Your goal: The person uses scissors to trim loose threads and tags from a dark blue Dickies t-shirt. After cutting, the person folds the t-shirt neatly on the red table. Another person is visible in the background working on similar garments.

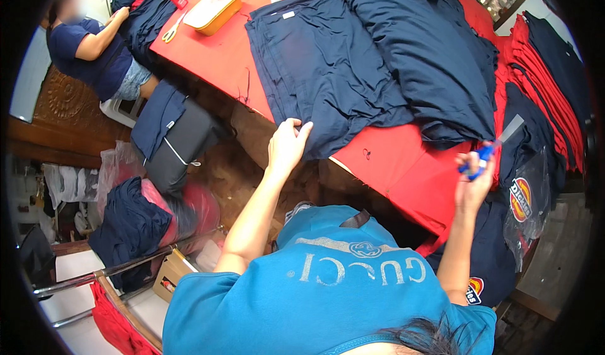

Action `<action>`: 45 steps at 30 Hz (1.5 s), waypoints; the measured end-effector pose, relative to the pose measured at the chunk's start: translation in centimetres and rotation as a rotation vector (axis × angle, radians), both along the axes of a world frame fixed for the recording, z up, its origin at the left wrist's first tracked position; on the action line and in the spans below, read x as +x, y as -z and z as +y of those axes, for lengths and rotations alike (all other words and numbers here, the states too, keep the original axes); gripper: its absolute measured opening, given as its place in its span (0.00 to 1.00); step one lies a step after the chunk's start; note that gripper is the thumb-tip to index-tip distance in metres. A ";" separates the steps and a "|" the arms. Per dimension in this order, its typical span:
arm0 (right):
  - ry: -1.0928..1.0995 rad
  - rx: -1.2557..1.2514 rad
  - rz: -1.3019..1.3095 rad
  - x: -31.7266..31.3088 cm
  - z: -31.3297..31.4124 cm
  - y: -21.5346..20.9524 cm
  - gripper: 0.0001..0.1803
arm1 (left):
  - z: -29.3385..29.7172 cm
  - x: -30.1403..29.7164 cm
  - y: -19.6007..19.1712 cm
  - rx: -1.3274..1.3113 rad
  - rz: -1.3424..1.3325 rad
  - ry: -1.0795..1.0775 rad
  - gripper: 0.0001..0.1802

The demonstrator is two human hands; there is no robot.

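Navy garments (353, 59): matt woven cloth. Table cover (403, 166): smooth red cloth. Scissors (488, 150): blue plastic handles, metal blade.

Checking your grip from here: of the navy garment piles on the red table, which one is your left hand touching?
The left hand grips the near edge of the flat navy stack at the table's middle. The bulkier, rumpled navy heap lies to its right, untouched.

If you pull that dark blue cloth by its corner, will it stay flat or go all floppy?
Probably floppy: the navy garment already lies in soft folds and wrinkles. It would likely drag rather than slide off, since more dark cloth is piled on it. The left hand pinches its edge easily.
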State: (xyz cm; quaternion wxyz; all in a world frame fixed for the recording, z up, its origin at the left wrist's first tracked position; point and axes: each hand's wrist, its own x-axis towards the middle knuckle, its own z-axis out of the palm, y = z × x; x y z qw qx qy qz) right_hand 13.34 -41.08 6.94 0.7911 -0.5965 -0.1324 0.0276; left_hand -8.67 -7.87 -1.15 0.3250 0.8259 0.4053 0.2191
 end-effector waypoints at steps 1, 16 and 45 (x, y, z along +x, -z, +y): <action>-0.078 -0.075 0.010 -1.6 1.6 -0.1 0.29 | 0.2 0.5 -0.9 -0.043 0.111 0.033 0.19; -0.754 -0.291 0.304 -12.5 8.1 3.3 0.33 | -9.0 -5.1 0.9 -1.227 -0.266 0.433 0.18; 0.072 0.553 0.180 21.4 -12.8 3.5 0.07 | -1.5 -2.6 2.4 -0.472 -0.307 -0.026 0.21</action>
